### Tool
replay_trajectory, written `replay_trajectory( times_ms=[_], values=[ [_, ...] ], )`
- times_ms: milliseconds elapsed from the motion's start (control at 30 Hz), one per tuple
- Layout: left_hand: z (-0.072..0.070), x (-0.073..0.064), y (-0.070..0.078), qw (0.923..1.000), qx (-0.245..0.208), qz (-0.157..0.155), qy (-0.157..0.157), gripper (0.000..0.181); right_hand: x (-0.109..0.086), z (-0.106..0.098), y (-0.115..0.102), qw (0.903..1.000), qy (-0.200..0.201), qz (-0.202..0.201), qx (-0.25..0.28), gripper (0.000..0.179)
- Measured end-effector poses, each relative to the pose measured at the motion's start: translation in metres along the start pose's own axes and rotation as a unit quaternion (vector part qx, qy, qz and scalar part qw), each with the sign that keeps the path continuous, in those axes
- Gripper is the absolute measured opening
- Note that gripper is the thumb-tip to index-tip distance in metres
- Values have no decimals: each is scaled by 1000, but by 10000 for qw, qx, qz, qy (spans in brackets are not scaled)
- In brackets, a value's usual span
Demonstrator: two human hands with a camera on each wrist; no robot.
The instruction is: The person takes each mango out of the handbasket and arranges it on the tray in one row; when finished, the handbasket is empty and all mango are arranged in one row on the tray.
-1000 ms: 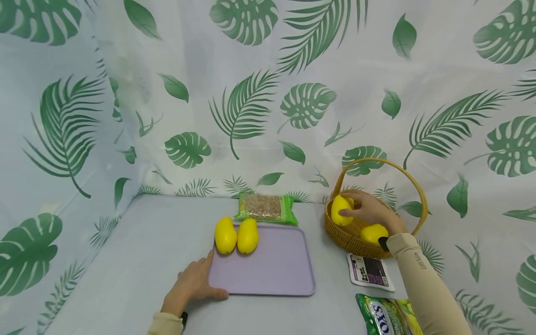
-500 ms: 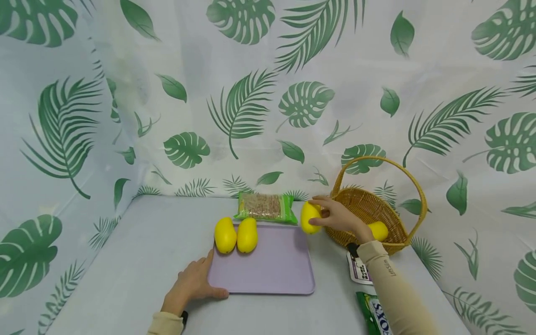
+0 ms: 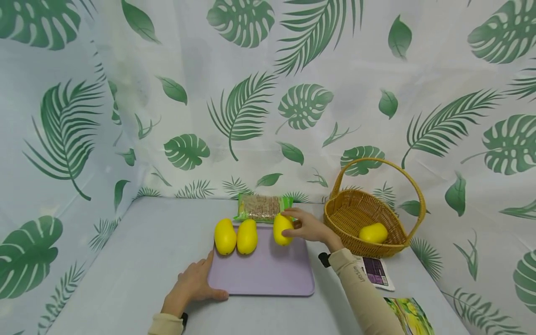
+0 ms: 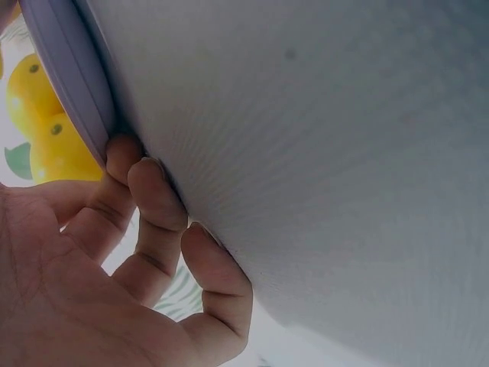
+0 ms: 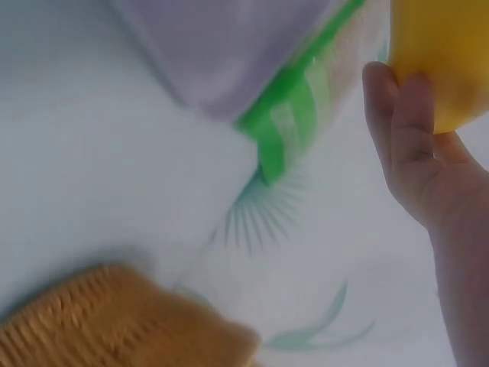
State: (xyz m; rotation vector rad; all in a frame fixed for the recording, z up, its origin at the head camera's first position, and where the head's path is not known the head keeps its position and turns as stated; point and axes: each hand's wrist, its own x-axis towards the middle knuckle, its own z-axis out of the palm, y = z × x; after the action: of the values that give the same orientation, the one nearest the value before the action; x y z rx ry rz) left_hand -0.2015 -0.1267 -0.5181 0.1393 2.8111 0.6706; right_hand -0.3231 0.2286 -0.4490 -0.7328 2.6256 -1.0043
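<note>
My right hand grips a yellow mango between thumb and fingers, over the back right part of a lilac tray. The right wrist view shows only part of this mango. Two more mangoes, one left and one right, lie side by side at the tray's back left corner. My left hand rests against the tray's front left corner, thumb along the front edge and fingers by the left side. In the left wrist view, bent fingers touch the tabletop beside the tray rim.
A wicker basket with a tall handle stands at the right, one mango inside. Behind the tray lies a green-edged clear packet. A purple-and-white packet and a green-yellow bag lie at the right, partly covered by the sleeve.
My right hand has lifted a mango out of the basket and carried it left, over the tray. The left hand has stayed at the tray's corner.
</note>
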Motion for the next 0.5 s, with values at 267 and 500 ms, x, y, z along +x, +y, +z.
replay_trajectory(
  times_ms=[267,500],
  values=[
    [0,0,-1,10000,-20,-6,-3,134,15,26,3,9996,-223,142,-13,71],
    [0,1,-1,10000,3,15,-2,134,25,37,1,9990,-394,136,-139,72]
  ],
)
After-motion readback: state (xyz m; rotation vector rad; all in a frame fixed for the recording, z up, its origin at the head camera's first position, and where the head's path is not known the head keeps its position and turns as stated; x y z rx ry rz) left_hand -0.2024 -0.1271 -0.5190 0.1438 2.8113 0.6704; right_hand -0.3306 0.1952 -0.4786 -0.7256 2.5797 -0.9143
